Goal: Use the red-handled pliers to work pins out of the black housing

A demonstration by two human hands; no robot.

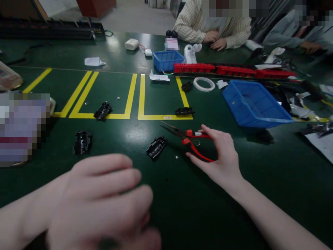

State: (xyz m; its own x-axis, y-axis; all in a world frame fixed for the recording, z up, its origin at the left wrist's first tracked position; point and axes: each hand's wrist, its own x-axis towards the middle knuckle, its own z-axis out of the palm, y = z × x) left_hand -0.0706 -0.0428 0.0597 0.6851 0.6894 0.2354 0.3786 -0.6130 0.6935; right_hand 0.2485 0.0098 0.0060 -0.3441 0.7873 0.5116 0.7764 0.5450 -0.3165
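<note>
In my right hand (221,149) is a pair of long-nose pliers (191,139) with red handles, its jaws apart and pointing left over the table. Close to the camera, my left hand (111,201) is curled with the fingers bent inward; whatever they hold, if anything, is hidden. Just left of the pliers lies a black plastic housing part (156,147), open side up. A second black housing part (82,142) rests farther left, beyond my left hand. Two more dark parts, a left one (103,110) and a right one (184,111), lie on yellow tape lines.
A blue bin (256,104) stands at right, a smaller blue bin (168,61) farther back. Red strips (234,70) stretch across the back right, near a white tape roll (204,84). A person in a striped sleeve (189,26) sits opposite; another person is at far right.
</note>
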